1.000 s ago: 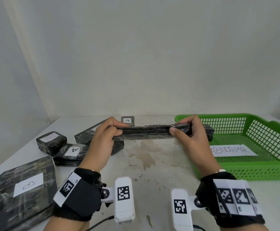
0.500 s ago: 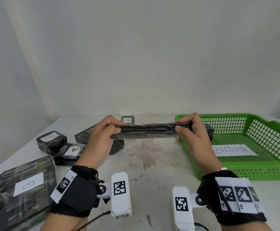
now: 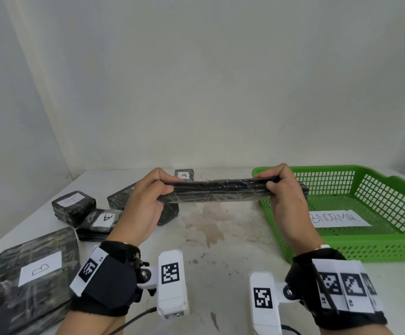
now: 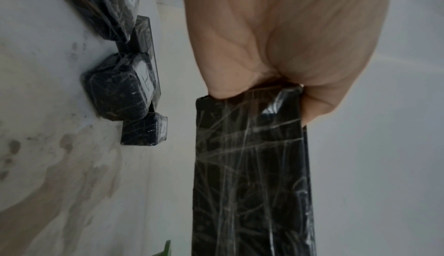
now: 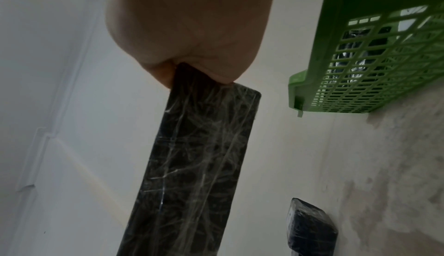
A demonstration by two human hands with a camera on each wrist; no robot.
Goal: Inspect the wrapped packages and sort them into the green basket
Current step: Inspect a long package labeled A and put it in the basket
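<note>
A long flat black package (image 3: 214,191) wrapped in clear film is held level above the table, edge toward me. My left hand (image 3: 146,199) grips its left end (image 4: 250,146), thumb in front and fingers curled over the top. My right hand (image 3: 284,197) pinches its right end (image 5: 192,155) the same way. The green basket (image 3: 375,247) sits at the right, with a paper reading ABNORMAL (image 3: 336,218) on its floor and a dark wrapped package (image 3: 304,191) inside, mostly hidden behind my right hand.
Wrapped black packages lie at the left: a large one labelled B (image 3: 30,276), a box (image 3: 73,206), one labelled A (image 3: 100,221), a long one (image 3: 124,198) behind my left hand, and a small one labelled A (image 3: 184,175) at the back. The stained table (image 3: 211,238) meets a white wall.
Both hands have lifted the long package slightly and rolled it, so its thin edge now faces me. The other packages and the basket have not moved.
</note>
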